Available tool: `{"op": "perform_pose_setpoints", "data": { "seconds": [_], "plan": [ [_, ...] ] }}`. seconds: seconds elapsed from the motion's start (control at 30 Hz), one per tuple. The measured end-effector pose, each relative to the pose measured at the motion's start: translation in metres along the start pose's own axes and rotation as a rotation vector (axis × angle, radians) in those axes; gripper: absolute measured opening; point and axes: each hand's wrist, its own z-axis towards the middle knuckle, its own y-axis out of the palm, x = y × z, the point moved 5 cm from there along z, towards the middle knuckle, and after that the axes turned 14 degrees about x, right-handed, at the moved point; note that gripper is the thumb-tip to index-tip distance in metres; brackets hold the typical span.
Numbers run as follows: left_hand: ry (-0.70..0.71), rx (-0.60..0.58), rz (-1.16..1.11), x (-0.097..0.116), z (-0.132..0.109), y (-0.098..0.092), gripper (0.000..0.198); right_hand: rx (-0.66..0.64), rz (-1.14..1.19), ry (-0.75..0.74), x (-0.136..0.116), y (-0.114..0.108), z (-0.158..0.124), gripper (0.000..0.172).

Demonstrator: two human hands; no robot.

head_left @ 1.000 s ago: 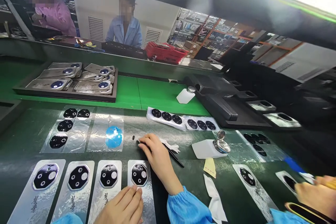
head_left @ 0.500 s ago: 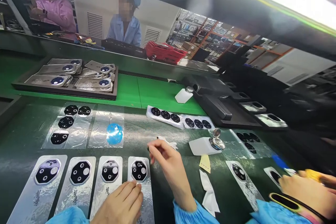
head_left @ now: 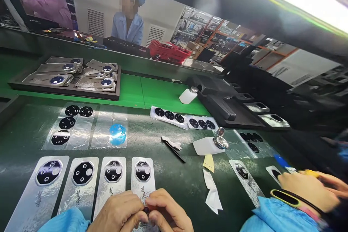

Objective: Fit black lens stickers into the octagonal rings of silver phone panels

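Both hands meet low in the view, over a silvery phone back cover (head_left: 136, 185) with an octagonal black camera plate (head_left: 143, 170). My left hand (head_left: 119, 208) is closed, thumb and finger pinching at a small dark piece (head_left: 146, 210). From the other side my right hand (head_left: 170, 211) pinches at the same piece, its fingertips near those of the left. The piece is mostly hidden, so its kind does not show. To the left, three similar phone back covers (head_left: 114, 185) lie in a row.
Behind the hands lie a black stick-like tool (head_left: 174, 150), a white cloth (head_left: 174, 142) and a white dispenser bottle (head_left: 203, 146). A tray (head_left: 104, 94) holds stacked covers at back left. A co-worker's hand (head_left: 307, 188) works at the right.
My right hand has come down and left from above the bench to meet my left hand, and the small dark piece is now between them. The black tool now shows fully.
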Motion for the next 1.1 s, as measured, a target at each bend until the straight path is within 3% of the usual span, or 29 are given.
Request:
{"op": "perform_pose_setpoints", "data": {
  "seconds": [0.17, 0.27, 0.37, 0.53, 0.77, 0.9, 1.1],
  "plan": [
    [0.118, 0.056, 0.074, 0.001, 0.005, -0.002, 0.05, -0.057, -0.101, -0.023, -0.01, -0.005, 0.019, 0.019],
    [0.303, 0.17, 0.261, -0.001, 0.002, 0.003, 0.043, 0.07, -0.328, -0.124, -0.01, -0.012, 0.038, 0.014],
    [0.447, 0.201, 0.473, -0.006, -0.008, 0.014, 0.033, 0.195, -0.558, -0.351, -0.007, -0.011, 0.052, 0.012],
    [0.483, 0.093, 0.611, -0.013, -0.018, 0.026, 0.036, 0.126, -0.706, -0.542, 0.001, 0.004, 0.058, 0.017],
    [0.479, 0.0, 0.636, -0.014, -0.015, 0.028, 0.029, 0.128, -0.776, -0.615, -0.005, 0.007, 0.056, 0.022],
    [0.495, -0.01, 0.665, -0.01, -0.013, 0.027, 0.029, 0.104, -0.832, -0.683, -0.005, 0.01, 0.054, 0.027],
    [0.494, -0.011, 0.695, -0.007, -0.011, 0.025, 0.03, 0.126, -0.836, -0.671, -0.006, 0.006, 0.056, 0.025]
  ]
}}
